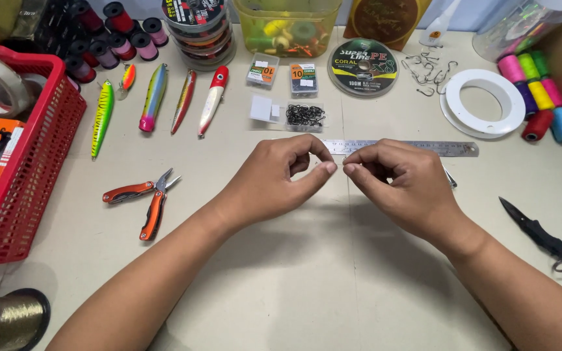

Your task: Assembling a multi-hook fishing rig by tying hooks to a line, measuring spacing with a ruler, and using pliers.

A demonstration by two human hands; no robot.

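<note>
My left hand (pixel 281 179) and my right hand (pixel 401 185) meet over the middle of the pale table (pixel 281 286), fingertips almost touching. Each hand pinches thumb against forefinger on something too small to make out, perhaps a thin line or a hook. Just behind the fingers lies a steel ruler (pixel 437 148). A clear packet of small black hooks (pixel 305 116) sits beyond the left hand.
Orange-handled pliers (pixel 143 201) lie left; a black folding knife (pixel 538 234) right. Several fishing lures (pixel 154 97) line the back left beside a red basket (pixel 30 182). A line spool (pixel 362 67), loose hooks (pixel 429 71), a white ring (pixel 482 102) and coloured thread spools (pixel 538 97) sit behind.
</note>
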